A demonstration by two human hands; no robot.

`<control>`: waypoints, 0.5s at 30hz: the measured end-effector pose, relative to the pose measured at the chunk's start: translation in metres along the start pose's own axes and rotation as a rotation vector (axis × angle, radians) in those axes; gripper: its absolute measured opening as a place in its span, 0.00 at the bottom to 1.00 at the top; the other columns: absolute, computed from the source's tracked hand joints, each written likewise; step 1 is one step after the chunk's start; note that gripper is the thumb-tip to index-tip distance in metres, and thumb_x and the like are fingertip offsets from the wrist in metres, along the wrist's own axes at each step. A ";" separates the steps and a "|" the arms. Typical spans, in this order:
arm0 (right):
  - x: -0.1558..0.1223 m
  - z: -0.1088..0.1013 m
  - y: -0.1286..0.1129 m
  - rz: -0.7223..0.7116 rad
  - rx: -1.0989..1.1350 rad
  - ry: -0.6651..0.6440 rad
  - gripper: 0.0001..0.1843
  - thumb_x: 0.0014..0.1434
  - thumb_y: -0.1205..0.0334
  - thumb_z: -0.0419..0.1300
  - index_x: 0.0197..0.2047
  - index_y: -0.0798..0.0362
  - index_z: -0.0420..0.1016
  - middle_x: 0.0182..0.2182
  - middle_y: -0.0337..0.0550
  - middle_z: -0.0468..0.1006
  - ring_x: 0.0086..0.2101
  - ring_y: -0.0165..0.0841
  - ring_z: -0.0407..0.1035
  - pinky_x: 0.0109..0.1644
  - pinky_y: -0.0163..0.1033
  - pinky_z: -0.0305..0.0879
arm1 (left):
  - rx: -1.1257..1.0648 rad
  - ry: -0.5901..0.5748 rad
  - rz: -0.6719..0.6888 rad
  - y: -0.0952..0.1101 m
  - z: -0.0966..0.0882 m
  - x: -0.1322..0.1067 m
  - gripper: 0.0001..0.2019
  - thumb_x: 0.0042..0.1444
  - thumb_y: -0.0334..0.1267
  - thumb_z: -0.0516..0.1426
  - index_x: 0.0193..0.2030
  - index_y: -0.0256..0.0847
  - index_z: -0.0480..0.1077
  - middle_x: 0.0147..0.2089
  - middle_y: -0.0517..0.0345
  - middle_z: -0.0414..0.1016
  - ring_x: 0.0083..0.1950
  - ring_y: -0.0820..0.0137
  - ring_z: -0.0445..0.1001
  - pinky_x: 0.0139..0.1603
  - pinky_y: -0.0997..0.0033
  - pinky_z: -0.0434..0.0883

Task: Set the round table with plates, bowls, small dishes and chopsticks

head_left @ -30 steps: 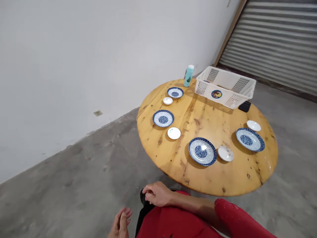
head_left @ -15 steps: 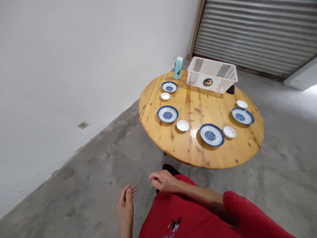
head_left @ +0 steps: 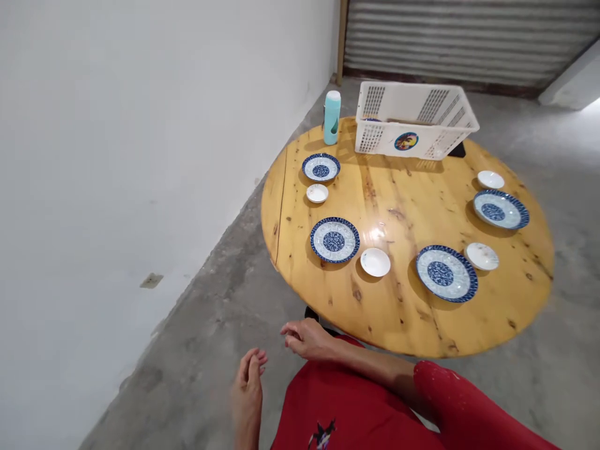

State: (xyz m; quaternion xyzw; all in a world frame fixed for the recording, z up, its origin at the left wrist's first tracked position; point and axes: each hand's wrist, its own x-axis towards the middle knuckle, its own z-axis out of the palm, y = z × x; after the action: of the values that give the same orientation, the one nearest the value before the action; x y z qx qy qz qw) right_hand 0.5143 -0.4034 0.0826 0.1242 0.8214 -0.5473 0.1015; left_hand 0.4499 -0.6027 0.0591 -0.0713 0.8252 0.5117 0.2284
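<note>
Left hand [head_left: 249,375] and right hand [head_left: 307,338] hang empty, loosely curled, short of the round wooden worktop [head_left: 422,206], where blue-rimmed plates [head_left: 334,240] sit beside small white bowls [head_left: 375,262], likely paired by seat.

Round wooden table [head_left: 412,200] w/ 4 blue-rimmed plates [head_left: 334,240], 4 sm. white bowls [head_left: 375,262], bottle [head_left: 332,119], basket [head_left: 431,137] & blk. flat item [head_left: 458,150].

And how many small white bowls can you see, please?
4 on the table: left bowl, front-middle bowl, front-right bowl, back-right bowl. The basket may hide more.
</note>
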 end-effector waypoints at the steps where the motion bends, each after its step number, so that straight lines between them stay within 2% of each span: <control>1: 0.015 -0.006 -0.002 0.002 0.018 0.019 0.20 0.62 0.68 0.54 0.55 0.57 0.80 0.36 0.44 0.85 0.34 0.34 0.77 0.39 0.34 0.67 | 0.032 0.001 -0.002 0.010 -0.004 0.011 0.34 0.45 0.69 0.59 0.44 0.39 0.74 0.45 0.42 0.83 0.48 0.53 0.82 0.48 0.55 0.77; 4: 0.049 -0.024 -0.003 0.036 0.057 0.101 0.19 0.63 0.67 0.54 0.54 0.57 0.80 0.35 0.44 0.84 0.34 0.35 0.77 0.41 0.35 0.67 | 0.102 -0.022 0.022 0.044 -0.002 0.044 0.32 0.47 0.67 0.58 0.45 0.39 0.74 0.45 0.42 0.82 0.48 0.54 0.82 0.48 0.55 0.77; 8: 0.068 -0.045 0.006 0.081 0.123 0.227 0.19 0.64 0.66 0.54 0.54 0.54 0.79 0.36 0.42 0.84 0.33 0.32 0.76 0.40 0.35 0.67 | 0.131 -0.139 0.107 0.088 0.023 0.080 0.29 0.50 0.64 0.58 0.45 0.40 0.74 0.46 0.43 0.82 0.47 0.56 0.82 0.48 0.58 0.77; 12: 0.061 -0.073 0.008 0.112 0.268 0.377 0.17 0.62 0.66 0.53 0.50 0.55 0.79 0.33 0.42 0.83 0.31 0.31 0.74 0.38 0.34 0.68 | 0.139 -0.277 0.167 0.127 0.057 0.108 0.26 0.51 0.61 0.58 0.44 0.39 0.74 0.44 0.43 0.82 0.44 0.57 0.82 0.45 0.59 0.77; 15: 0.040 -0.104 -0.006 0.083 0.493 0.545 0.15 0.64 0.61 0.53 0.47 0.56 0.78 0.30 0.42 0.80 0.29 0.31 0.74 0.36 0.36 0.71 | 0.170 -0.393 0.235 0.152 0.081 0.130 0.22 0.54 0.56 0.57 0.43 0.39 0.75 0.42 0.45 0.82 0.43 0.59 0.82 0.44 0.61 0.76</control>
State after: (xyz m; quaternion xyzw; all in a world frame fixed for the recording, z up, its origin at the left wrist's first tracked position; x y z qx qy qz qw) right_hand 0.4707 -0.3059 0.1155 0.3197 0.6558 -0.6710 -0.1320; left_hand 0.3058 -0.4454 0.0936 0.1454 0.8078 0.4673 0.3287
